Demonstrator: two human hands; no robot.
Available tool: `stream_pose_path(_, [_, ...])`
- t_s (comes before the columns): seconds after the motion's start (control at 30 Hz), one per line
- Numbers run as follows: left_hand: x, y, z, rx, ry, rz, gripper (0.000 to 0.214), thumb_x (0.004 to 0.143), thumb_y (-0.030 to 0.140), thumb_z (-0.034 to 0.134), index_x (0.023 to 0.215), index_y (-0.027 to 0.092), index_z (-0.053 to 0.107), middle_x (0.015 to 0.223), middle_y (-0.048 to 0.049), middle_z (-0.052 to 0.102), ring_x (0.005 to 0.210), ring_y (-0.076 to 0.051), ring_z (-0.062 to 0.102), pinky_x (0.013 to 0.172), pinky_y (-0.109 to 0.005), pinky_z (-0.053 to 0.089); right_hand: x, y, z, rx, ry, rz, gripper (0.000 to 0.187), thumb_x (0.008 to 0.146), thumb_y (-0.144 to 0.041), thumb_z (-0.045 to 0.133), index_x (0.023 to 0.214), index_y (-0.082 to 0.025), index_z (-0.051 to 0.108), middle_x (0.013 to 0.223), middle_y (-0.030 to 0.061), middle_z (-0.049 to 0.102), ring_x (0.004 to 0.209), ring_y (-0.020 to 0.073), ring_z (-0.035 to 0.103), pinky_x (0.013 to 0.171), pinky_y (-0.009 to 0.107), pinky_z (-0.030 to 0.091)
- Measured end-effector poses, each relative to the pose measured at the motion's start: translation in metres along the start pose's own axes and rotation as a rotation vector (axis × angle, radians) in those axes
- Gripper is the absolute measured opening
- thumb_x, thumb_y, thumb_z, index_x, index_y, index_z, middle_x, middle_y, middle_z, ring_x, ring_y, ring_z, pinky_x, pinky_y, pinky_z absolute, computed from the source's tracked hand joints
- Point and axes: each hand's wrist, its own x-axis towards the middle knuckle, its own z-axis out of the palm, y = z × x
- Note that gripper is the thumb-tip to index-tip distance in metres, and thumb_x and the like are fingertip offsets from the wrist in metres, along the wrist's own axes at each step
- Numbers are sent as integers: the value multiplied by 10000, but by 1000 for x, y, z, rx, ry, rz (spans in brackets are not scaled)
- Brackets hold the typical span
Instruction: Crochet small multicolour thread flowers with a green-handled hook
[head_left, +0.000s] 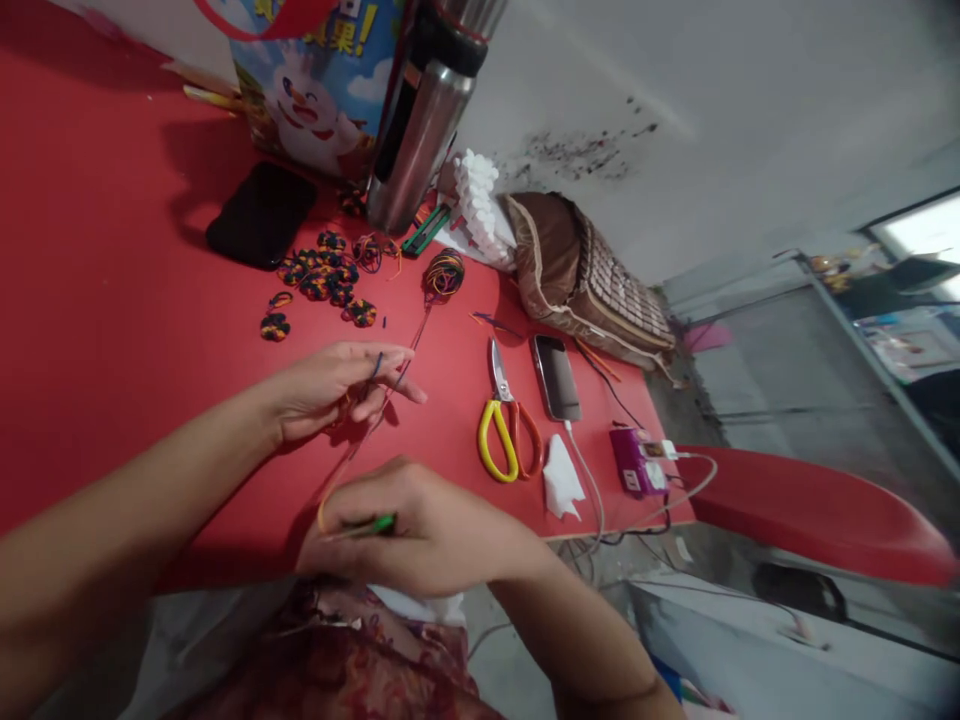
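Note:
My left hand (330,390) is over the red table with dark yarn (379,366) looped round a finger. Its fingers are partly stretched, and the strand runs between them to a multicoloured yarn ball (444,273) further back. Closer to the table's front edge, my right hand (431,525) is closed on a thin crochet hook with a green handle (384,524). An orange-yellow stretch of yarn (322,510) bends round its fingertips; the hook's tip is hard to make out. Beyond my left hand lie several small dark, multicoloured crocheted pieces (319,272).
Scissors (504,392) lie right of my hands, beside a charging phone (556,375) and crumpled white paper (562,480). At the back stand a steel thermos (427,140) and printed bag (315,100), near a black phone-like object (262,215) and green cutter (426,230). A purple power block (637,460) sits rightmost.

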Motion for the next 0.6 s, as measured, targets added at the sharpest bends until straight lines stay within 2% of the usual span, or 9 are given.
stream_pose_path(0.07, [-3,4,-3,-26,-40,0,184,1002,204,820,1155,115,768,679,-29,722,395,-22,348,457,-162,419,3,0,-3,46,-45,-9,260,1028,-423,796,938,-189,729,909,38,764,809,144,704,768,253,568])
stream_pose_path(0.13, [-6,9,-8,-21,-43,-4,208,965,159,836,1158,114,772,635,-1,681,390,-9,295,446,-142,374,2,1,-16,67,94,2,214,1013,-396,795,1049,-188,763,999,60,806,832,148,714,776,271,576])
stream_pose_path(0.2, [-8,12,-11,6,-19,15,192,955,175,831,1124,135,750,611,-1,667,391,-35,353,433,-149,359,-1,5,-38,31,422,33,207,995,-328,760,1168,-213,756,841,-5,745,721,136,646,719,277,537])
stream_pose_path(0.27, [-9,11,-10,40,-46,19,178,941,208,832,1057,170,704,592,5,652,393,-66,395,412,-165,346,0,14,-67,-88,815,85,245,952,-240,672,1191,-222,723,668,-88,564,600,123,510,650,272,453])
stream_pose_path(0.33, [-9,8,-7,76,-127,0,194,929,232,830,1015,185,663,586,12,646,397,-70,386,409,-175,352,7,24,-99,-273,1001,167,351,923,-232,640,1270,-223,690,644,-101,531,570,138,444,616,291,389])
stream_pose_path(0.37, [-9,6,-5,99,-164,-6,205,925,236,829,1015,182,653,582,17,644,401,-62,367,412,-170,346,11,29,-116,-411,1060,190,397,935,-259,657,1329,-219,682,670,-92,540,609,152,481,658,306,409])
stream_pose_path(0.43, [-10,5,-2,140,-171,2,246,926,217,811,1108,170,651,587,25,657,414,-55,359,437,-163,374,21,35,-147,-591,1198,225,459,945,-307,704,1388,-199,659,759,-57,586,718,185,578,762,341,475])
stream_pose_path(0.5, [-10,5,-2,160,-98,25,451,935,185,778,1353,162,612,604,42,678,425,-70,393,470,-172,433,29,38,-173,-633,1300,280,509,953,-371,744,1399,-144,649,837,0,653,817,224,638,842,382,520])
stream_pose_path(0.6, [-9,8,-6,161,0,39,810,934,209,768,1658,135,415,601,50,691,416,-115,452,458,-211,471,38,40,-200,-693,1247,274,637,927,-492,801,1441,-146,654,1025,79,744,998,278,709,1014,462,556])
